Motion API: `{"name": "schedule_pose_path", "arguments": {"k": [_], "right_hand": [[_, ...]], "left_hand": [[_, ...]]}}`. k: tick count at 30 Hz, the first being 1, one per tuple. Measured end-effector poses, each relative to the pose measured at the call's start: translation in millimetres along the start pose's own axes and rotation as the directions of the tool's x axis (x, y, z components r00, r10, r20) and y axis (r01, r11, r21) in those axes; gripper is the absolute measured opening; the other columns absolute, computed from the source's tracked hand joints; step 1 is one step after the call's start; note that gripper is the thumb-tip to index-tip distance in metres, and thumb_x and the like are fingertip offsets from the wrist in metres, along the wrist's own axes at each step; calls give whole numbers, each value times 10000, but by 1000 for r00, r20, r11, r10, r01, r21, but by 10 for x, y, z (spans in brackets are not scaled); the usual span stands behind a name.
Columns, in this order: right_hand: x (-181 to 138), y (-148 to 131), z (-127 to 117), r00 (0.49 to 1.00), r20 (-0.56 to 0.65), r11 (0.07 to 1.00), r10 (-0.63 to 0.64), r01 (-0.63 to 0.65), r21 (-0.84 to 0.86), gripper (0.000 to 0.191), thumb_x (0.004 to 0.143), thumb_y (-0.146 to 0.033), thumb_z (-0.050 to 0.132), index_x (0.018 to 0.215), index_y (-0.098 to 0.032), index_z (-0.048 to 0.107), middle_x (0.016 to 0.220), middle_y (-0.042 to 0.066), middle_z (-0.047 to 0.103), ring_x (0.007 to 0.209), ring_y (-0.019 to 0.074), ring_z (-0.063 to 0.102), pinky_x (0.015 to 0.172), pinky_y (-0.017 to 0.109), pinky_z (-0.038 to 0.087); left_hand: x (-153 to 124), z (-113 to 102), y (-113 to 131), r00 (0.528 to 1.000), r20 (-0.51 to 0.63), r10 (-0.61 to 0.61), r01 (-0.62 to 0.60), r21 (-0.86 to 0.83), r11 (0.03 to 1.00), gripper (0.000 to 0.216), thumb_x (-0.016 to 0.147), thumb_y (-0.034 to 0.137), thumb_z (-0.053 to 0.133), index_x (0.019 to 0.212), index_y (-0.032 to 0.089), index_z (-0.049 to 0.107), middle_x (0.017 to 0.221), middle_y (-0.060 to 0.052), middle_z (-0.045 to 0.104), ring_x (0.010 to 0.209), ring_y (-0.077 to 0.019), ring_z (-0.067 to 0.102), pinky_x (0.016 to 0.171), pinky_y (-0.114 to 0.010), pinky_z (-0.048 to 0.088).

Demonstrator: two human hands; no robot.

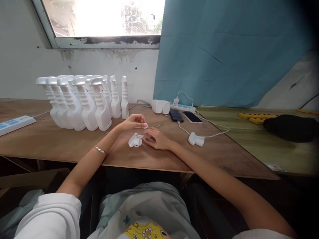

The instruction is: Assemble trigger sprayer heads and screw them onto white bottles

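Note:
My left hand [133, 122] is pinched closed on a small white ring [145, 125], held just above the brown table. Right beside it, my right hand [158, 138] rests low over the tabletop with fingers and thumb apart. Its fingertips come close to a white spray-trigger head [135, 140] that lies on the table; whether they touch it I cannot tell. A thin metal tool [159, 125] shows partly behind my right hand. Farther right lies a second white spray-trigger head [196, 139], by a cable.
Several white spray bottles [96, 106] stand together at the back left. Two white bottles [160, 106] lie near the wall. A dark phone [176, 116], a pink-edged phone [192, 117] and power strips [183, 107] with cables sit around. A black object [290, 128] lies far right.

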State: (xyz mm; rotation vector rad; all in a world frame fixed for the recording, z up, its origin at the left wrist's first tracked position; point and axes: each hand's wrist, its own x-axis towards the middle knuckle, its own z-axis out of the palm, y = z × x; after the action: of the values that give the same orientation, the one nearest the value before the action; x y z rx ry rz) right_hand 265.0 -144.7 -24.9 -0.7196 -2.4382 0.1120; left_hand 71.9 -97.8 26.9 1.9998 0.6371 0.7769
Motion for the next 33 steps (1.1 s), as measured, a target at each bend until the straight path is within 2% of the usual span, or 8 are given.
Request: {"name": "schedule_pose_path", "arguments": {"k": [4,7,11,14,22,27,30,33], "right_hand": [[27,0,49,999,-9,998,43,-43,43,205,810,-305,512,966,-207,605,890,41,634,858,168,530,819,336,394],[48,-2,60,982,-69,982,173,-167,85,137,789,-283,538,825,-190,632,770,24,638,752,142,539,740,291,414],[62,-13,19,870,-149,877,470,-440,194,178,749,-331,566,723,-160,608,662,10,619,587,108,517,580,237,397],[62,-5,-13,799,-132,802,587,-551,232,239,749,-367,547,651,-151,578,590,2,597,529,98,494,530,224,361],[56,160,42,735,-144,731,663,-592,340,194,699,-308,545,569,-163,539,508,-11,568,492,102,498,537,232,371],[51,232,62,713,-135,690,688,-586,425,185,668,-294,539,537,-165,525,484,-18,547,471,96,479,525,232,360],[56,220,50,730,-111,684,674,-562,465,196,650,-305,543,515,-167,507,473,-25,525,466,89,453,516,229,341],[67,214,36,708,-90,642,701,-570,513,207,637,-318,540,503,-167,493,461,-34,497,455,81,420,504,225,327]], "left_hand": [[2,7,7,1000,2,0,0,-10,1000,327,624,390,688,741,120,546,647,18,531,592,-64,478,551,-202,367],[-8,14,32,999,38,-14,14,14,1000,317,623,382,690,735,121,548,607,30,507,551,-53,450,507,-188,336],[-21,19,33,995,99,-30,24,59,998,317,648,394,667,751,120,545,587,30,503,525,-53,437,470,-178,312],[-19,22,-19,990,126,-69,50,147,988,339,632,410,670,771,122,559,588,23,520,533,-68,460,473,-184,328],[0,-34,-115,992,94,-82,45,341,939,288,623,371,658,762,132,579,596,25,511,552,-79,454,526,-205,350],[-4,-46,-177,995,-40,-90,98,429,898,383,606,399,662,874,151,546,769,-12,560,686,-122,505,596,-229,392],[-3,-28,-220,991,-44,-123,130,413,901,459,624,435,644,964,153,517,921,-53,575,797,-152,530,655,-246,412],[4,-7,-250,990,-6,-138,131,354,926,464,682,479,585,999,149,507,915,-56,588,784,-146,538,663,-245,410]]}}
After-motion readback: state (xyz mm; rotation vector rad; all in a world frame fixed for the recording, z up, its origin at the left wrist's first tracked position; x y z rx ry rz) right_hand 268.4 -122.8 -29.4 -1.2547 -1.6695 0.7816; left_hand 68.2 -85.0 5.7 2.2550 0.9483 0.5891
